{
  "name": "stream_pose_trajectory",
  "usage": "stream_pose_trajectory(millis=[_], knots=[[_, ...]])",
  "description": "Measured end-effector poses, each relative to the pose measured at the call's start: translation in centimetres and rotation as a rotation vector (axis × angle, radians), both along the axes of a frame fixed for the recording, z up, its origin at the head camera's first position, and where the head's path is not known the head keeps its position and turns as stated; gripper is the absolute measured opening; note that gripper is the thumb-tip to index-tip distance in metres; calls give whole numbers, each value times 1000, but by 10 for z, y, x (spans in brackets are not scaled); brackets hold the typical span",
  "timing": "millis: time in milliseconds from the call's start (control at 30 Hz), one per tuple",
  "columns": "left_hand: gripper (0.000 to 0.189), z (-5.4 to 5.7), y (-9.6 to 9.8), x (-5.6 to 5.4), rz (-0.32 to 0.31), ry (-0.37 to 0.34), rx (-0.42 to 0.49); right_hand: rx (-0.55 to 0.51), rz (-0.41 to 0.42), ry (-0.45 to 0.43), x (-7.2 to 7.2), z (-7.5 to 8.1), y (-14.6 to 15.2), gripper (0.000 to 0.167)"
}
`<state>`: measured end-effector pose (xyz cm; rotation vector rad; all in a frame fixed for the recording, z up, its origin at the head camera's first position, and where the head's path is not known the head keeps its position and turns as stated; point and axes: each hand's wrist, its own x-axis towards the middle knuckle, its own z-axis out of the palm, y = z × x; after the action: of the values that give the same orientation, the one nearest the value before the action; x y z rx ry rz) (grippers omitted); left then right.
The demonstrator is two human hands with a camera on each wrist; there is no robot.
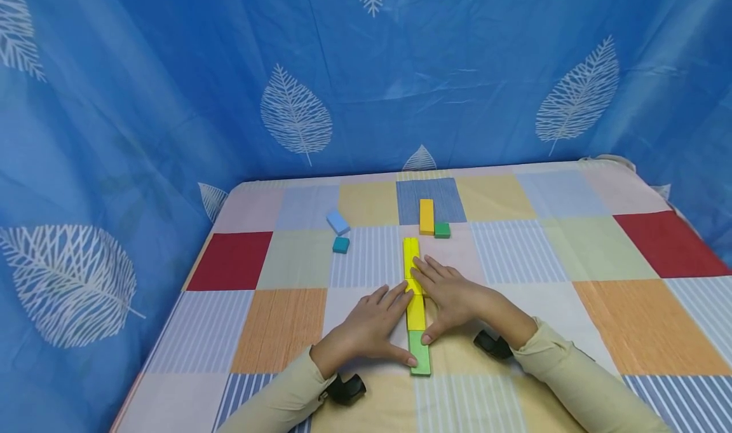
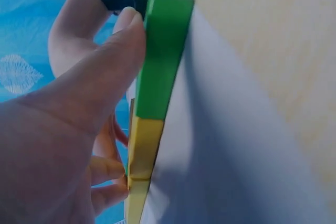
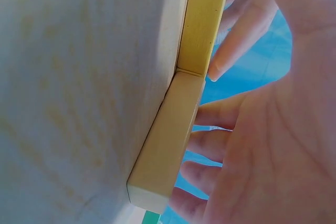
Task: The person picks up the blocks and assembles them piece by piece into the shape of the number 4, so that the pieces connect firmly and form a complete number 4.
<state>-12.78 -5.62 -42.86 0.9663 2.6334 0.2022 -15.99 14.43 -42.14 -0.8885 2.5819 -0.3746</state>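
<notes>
A straight row of blocks runs away from me on the patchwork cloth: a light green block (image 1: 420,355) at the near end, then several yellow blocks (image 1: 416,315). From the left side my left hand (image 1: 366,328) lies along the row, fingertips on the yellow and thumb at the green block's side. Opposite it, the right hand (image 1: 457,298) touches the row with extended fingers, its thumb by the green block. The left wrist view shows the green block (image 2: 164,51) end to end with yellow ones. In the right wrist view, the far yellow block (image 3: 164,140) is beside the right fingertips.
Beyond the row lie an orange-yellow block (image 1: 426,217) and a small green block (image 1: 442,231). A light blue block (image 1: 338,222) and a small teal block (image 1: 340,245) lie at the far left. Blue curtain (image 1: 429,89) with white leaves hangs behind the table.
</notes>
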Motion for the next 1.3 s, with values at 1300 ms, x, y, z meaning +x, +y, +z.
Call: stream_pose_trajectory(millis=[1300], knots=[[81,10,-65,-160,832,178,267,25,10,-38,-2,3,2,123]])
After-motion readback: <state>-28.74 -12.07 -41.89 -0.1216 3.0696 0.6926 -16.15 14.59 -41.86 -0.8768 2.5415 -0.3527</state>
